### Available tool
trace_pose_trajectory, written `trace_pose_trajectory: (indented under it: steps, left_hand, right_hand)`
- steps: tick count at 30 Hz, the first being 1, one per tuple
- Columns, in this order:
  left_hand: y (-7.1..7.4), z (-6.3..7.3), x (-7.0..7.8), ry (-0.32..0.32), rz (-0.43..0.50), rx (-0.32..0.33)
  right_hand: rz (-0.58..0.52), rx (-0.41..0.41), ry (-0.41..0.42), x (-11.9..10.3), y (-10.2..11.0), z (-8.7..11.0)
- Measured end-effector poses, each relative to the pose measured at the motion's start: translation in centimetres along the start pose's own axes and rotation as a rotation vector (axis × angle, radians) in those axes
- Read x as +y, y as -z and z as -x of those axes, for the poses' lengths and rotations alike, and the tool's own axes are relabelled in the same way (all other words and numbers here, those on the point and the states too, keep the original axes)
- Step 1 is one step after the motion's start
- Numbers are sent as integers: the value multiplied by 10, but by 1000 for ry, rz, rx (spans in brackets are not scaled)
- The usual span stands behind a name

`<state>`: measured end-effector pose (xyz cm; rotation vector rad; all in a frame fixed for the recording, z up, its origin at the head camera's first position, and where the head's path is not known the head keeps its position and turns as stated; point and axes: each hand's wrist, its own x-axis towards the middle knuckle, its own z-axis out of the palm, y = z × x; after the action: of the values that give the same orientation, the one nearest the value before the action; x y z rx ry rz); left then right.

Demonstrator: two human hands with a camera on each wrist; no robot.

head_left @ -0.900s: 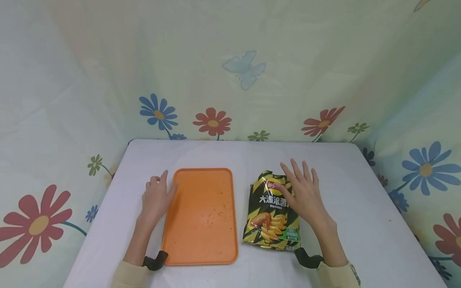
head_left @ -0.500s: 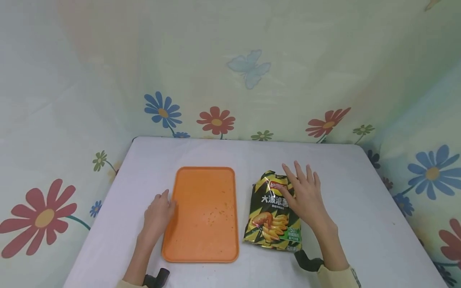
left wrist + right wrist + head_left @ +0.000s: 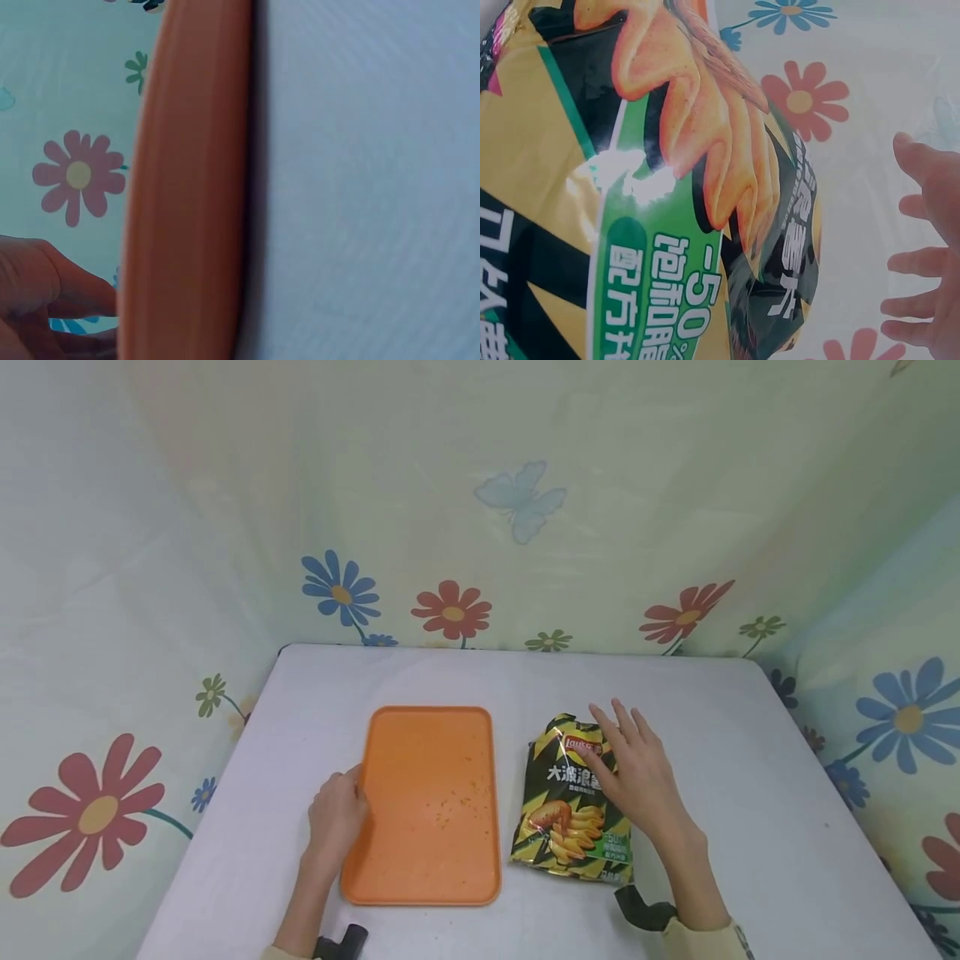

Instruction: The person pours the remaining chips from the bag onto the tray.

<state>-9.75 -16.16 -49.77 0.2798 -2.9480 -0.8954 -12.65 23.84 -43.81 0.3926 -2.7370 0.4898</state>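
An orange tray (image 3: 420, 760) with crumbs scattered on its surface lies on the white table. My left hand (image 3: 336, 814) is at its left rim with fingers curled, gripping the edge; in the left wrist view, the fingers (image 3: 82, 292) meet the tray's side (image 3: 187, 180). To the right lies a black and yellow Lay's bag of potato chips (image 3: 566, 810), puffed and apparently closed at the bottom. My right hand (image 3: 641, 777) hovers over its upper right part with fingers spread. In the right wrist view, that hand (image 3: 930, 232) appears apart from the chip bag (image 3: 652, 180).
White cloth covers the table (image 3: 750, 827). A flower-printed curtain (image 3: 585, 527) surrounds the back and both sides. Dark wrist mounts (image 3: 645, 912) sit below the hands. Table surface shows between the tray and the bag.
My left hand has moved down along the tray's left edge, and its fingers have curled in onto the rim. The right hand has stayed nearly still over the bag. The view has shifted slightly.
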Motion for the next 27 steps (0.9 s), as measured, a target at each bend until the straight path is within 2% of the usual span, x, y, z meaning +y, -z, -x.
trace_pose_trajectory:
  steps: [5,10,18,23,27]
  left_hand:
    - [-1,-1,0,28,7,-6]
    - [-2,-1,-3,34,19,-6]
    - [-7,2,-4,32,36,14]
    - [-5,1,-4,33,42,1]
    - [-3,0,-3,30,42,-3]
  right_hand:
    - [-33,6,-44,3,3,8]
    - [-141,-7,-131,12,4,23]
    - [-333,-146,-429,21,-7,58]
    - [-404,-208,-552,20,-16,74]
    - [-441,-264,-610,15,-20,80]
